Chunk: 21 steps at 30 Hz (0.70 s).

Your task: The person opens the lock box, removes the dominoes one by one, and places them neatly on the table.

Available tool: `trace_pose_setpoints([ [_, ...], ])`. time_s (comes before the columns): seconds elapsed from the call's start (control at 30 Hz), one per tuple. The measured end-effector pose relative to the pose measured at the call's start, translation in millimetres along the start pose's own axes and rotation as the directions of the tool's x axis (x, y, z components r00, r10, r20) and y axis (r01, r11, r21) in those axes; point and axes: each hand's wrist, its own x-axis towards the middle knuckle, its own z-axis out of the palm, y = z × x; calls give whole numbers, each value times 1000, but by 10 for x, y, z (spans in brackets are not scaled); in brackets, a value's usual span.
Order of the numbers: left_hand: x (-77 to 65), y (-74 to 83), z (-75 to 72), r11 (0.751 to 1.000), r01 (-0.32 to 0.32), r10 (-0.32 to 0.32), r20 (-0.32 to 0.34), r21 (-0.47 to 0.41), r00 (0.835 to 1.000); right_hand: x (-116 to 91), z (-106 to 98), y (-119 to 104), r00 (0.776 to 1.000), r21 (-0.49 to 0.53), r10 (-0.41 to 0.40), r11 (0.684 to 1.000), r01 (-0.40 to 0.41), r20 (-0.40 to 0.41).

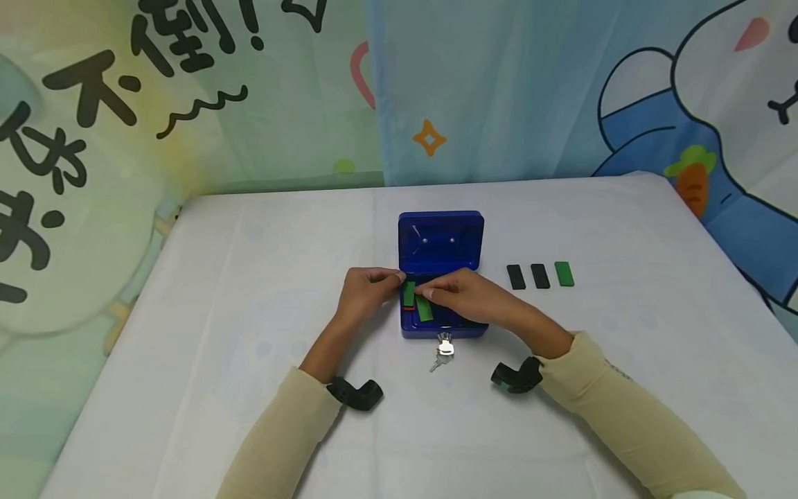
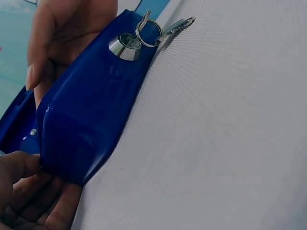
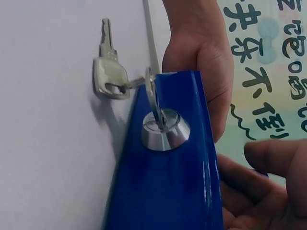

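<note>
A blue metal cash box (image 1: 445, 331) stands with its lid (image 1: 440, 242) raised. The left hand (image 1: 368, 291) is at the box's left side, its thumb and fingers pinching the wall near the corner. My right hand (image 1: 464, 294) reaches over the box from the right, fingertips at the upper end of a slanted green tile (image 1: 424, 309). A second green tile (image 1: 408, 294) lies upright along the left wall, with a thin red edge showing under it. In the right wrist view, the box wall hides the tiles from sight.
Two black tiles (image 1: 515, 277) and a green tile (image 1: 564, 274) lie in a row right of the box. Keys (image 1: 443, 357) hang on a ring from the front lock (image 3: 165, 132). A white cloth (image 1: 280, 249) covers the table, and printed curtains (image 1: 486, 90) hang behind it.
</note>
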Motion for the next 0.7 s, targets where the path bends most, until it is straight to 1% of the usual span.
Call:
trace_pose_setpoints([
  [0.1, 0, 3, 4, 1000, 10, -10, 1, 3, 1000, 6, 1, -1, 998, -45, -15, 999, 12, -69],
  [0.2, -2, 5, 6, 1000, 16, -16, -4, 10, 1000, 24, 3, 13, 995, -104, -40, 994, 30, -95],
  [0.27, -3, 9, 2, 1000, 14, -14, -5, 15, 1000, 43, 2, 20, 995, -135, -54, 990, 43, -79],
  [0.37, -6, 14, -2, 1000, 13, -13, -3, 15, 1000, 69, 8, 27, 997, -148, -65, 987, 58, -45],
  [0.5, -4, 13, 1, 1000, 16, -16, -3, 0, 1000, 80, 12, 35, 997, -144, -83, 986, 80, -12],
  [0.7, 4, 2, 10, 1000, 15, -15, -6, -4, 1000, 63, 41, 33, 996, -133, -79, 988, 83, 37],
])
